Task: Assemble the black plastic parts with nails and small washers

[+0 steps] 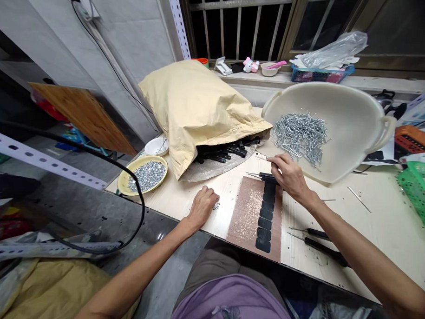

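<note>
My left hand [203, 206] rests on the table with its fingers curled together, beside a small heap of tiny metal pieces [216, 206]. What is between those fingertips is hidden. My right hand [289, 175] is closed in a pinch, and a thin metal pin [262, 157] points left from its fingertips. Under this hand lies a black-handled tool [266, 176] with a slender metal shank. Below it, a row of flat black pieces [264, 222] runs down a brown board [244, 221] sprinkled with pale specks.
A large cream basin [353, 122] holds many metal pins. Left of it, a paper sack [197, 103] spills black parts. A yellow bowl [123, 179] contains small metal pieces. Black-handled tools [326, 249] lie at right, near a green basket [418, 194]. A black cable [141, 208] loops at left.
</note>
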A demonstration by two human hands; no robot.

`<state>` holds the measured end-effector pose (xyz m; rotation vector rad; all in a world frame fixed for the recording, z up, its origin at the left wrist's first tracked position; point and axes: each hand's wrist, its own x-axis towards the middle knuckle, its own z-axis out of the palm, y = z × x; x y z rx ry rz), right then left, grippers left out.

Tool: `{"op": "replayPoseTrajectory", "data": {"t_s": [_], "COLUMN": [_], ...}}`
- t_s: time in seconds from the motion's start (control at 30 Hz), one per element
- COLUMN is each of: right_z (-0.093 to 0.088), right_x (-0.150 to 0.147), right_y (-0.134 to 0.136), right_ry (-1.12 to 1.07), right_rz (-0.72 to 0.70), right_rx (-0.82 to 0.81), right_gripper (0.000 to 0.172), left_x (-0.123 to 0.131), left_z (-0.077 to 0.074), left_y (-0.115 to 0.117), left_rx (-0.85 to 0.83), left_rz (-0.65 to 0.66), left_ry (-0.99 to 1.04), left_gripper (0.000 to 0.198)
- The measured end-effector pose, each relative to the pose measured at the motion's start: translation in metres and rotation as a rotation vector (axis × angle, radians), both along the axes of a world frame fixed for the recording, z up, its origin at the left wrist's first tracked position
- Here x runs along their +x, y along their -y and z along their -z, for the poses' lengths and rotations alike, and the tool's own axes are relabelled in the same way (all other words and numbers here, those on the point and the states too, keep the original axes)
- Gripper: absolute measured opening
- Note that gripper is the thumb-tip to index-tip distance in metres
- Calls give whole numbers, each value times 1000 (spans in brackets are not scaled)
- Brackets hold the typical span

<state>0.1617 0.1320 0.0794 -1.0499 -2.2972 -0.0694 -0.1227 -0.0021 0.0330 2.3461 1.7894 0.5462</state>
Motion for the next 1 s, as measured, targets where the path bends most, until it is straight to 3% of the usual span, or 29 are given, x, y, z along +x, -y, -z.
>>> {"op": "replayPoseTrajectory", "data": {"t_s": [0.13,0.23,0.37,0.47,0.7,1.0], "right_z": [-4,4,12,11,9,10], "right_x": [-6,-18,-35,-40,-29,-23], "right_y": [54,90,119,126,128,132], "right_ry": [-109,-183,-252,-240,-104,-35], "right_rz": [-52,-81,-81,-52,34,73], "right_rx": [-138,-277,-344,-331,-246,-245], "right_gripper": [29,26,28,29,29,28], "left_x": [3,14,44,65,82,90], "left_z": [-6,-15,-28,-35,-42,-39], "left_y": [-3,-6,-7,-5,-4,-4], "left_rx": [-25,-140,-367,-402,-457,-404], "left_rz": [-54,-157,-245,-255,-258,-244], "left_ry": [132,527,1159,1394,1543,1479], "left_gripper": [14,11,25,29,29,26]}}
